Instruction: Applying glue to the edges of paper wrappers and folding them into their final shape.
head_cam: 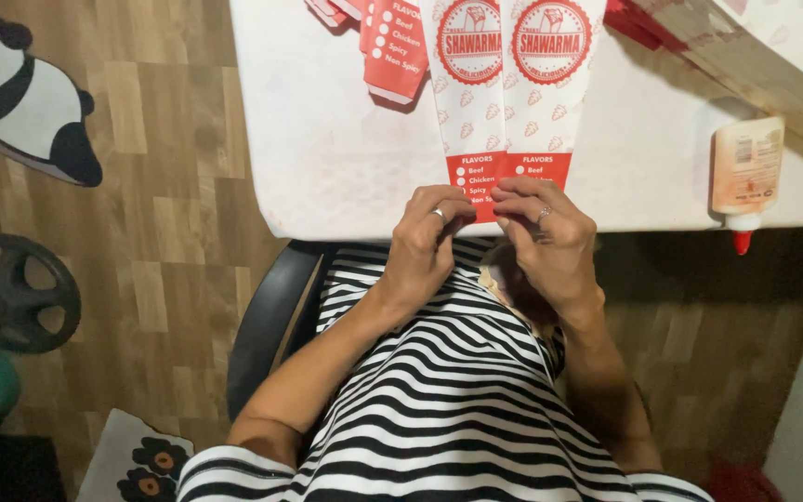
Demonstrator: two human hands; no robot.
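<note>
Paper sleeves (504, 84) are lying across the tabletop (327, 139), their red ends overhanging its near edge. Left hand (425, 246) and right hand (550, 242) are pinching those ends, fingers narrow. Glue bottle (745, 172) is sitting at 3 o'clock, bare tabletop at 9.

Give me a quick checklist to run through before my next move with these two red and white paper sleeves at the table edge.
1. Left hand on the left red and white paper sleeve: ok, fingertips pinch its red bottom end.
2. Right hand on the right red and white paper sleeve: ok, fingertips on its bottom end.
3. Sleeves side by side, bottom edges level: ok.
4. Sleeves flat on the white table: ok, though the bottom ends are hidden by fingers.
5. Cream glue bottle with red tip capped: cannot tell; it lies on its side at the table edge.
6. Stack of red sleeves apart from the pair: ok.
</note>
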